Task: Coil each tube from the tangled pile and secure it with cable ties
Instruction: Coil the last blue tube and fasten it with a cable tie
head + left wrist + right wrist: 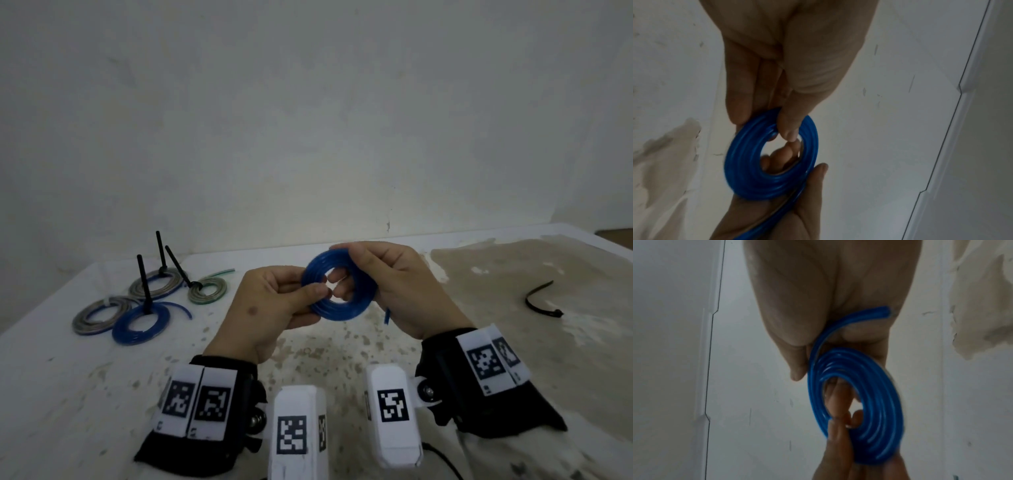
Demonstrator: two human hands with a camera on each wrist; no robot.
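Note:
A blue tube wound into a flat coil (339, 286) (772, 162) (859, 402) is held up above the table between both hands. My left hand (274, 305) pinches its left side, thumb on the near face with its tip at the hole. My right hand (387, 284) grips the right side, fingers behind the coil. A short free tube end (387, 315) (875, 313) sticks out by the right palm. A loose black cable tie (543, 301) lies on the table to the right.
At the left of the white, worn table (342, 356) lie several tied coils: a blue one (141, 323), a grey-blue one (97, 315), a grey one (156, 284) and a green-grey one (208, 289), three with black tie tails standing up. A pale wall rises behind the table.

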